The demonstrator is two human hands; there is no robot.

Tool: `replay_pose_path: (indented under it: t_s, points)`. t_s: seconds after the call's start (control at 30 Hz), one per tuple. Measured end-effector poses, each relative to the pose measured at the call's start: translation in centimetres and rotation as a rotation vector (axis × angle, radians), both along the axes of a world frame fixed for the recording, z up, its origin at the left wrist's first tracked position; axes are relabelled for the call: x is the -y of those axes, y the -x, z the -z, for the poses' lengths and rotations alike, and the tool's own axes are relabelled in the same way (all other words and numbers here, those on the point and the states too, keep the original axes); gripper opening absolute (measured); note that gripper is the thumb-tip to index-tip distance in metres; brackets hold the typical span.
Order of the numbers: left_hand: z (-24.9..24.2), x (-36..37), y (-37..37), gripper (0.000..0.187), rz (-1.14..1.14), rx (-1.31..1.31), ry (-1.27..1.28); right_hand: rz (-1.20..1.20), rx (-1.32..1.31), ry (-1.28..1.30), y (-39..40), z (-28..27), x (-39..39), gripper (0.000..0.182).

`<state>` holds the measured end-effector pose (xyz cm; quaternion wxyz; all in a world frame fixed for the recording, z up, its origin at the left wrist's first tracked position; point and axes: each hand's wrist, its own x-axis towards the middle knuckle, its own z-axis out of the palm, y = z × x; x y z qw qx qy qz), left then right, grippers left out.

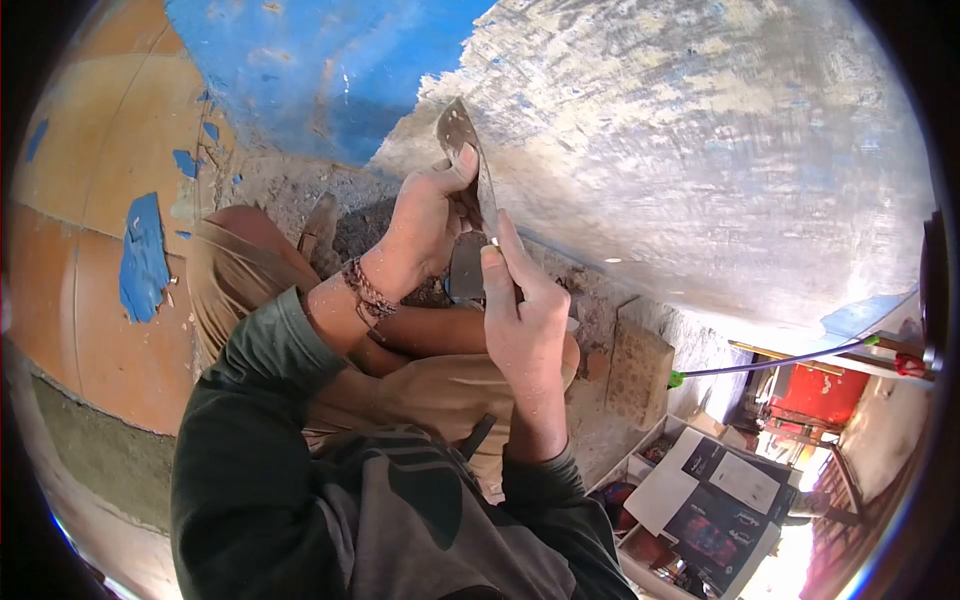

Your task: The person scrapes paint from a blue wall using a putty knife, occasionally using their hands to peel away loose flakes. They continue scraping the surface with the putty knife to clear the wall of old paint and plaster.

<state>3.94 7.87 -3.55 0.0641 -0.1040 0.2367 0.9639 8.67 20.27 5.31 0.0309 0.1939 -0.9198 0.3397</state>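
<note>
A thin, dusty metal blade [459, 128] points up in front of the wall. My left hand [432, 205] grips it, the thumb pressed on its face and the fingers curled behind. At the blade's lower end, my right hand [525, 300] pinches something small and pale between thumb and fingers; whether this is part of the blade or a separate piece is unclear. White dust covers both hands. Behind them the wall shows a scraped, whitish area [700, 150] beside peeling blue paint [300, 70].
Orange floor tiles [110, 330] at the left carry a large blue paint flake [145, 258] and smaller chips. My crossed legs are below my hands. At the lower right stands a box [645, 440] with printed cardboard [715, 525] on it. A cable [770, 363] runs nearby.
</note>
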Motion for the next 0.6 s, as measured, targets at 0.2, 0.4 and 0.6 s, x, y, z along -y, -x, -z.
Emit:
replay_pose_path:
  t_s: [0.2, 0.4, 0.6]
  points:
    - [-1.7, -0.3, -0.4, 0.034, -0.007, 0.028, -0.030, -0.001, -0.016, 0.040, -0.2, -0.2, 1.1, 0.037]
    - [-0.4, 0.0, -0.5, 0.030, 0.111, 0.016, -0.052, 0.004, -0.029, 0.022, -1.0, -0.5, 0.8, 0.037]
    - [-0.8, 0.1, -0.6, 0.030, 0.015, 0.043, -0.016, 0.010, -0.023, 0.056, -1.2, 0.1, 0.8, 0.039]
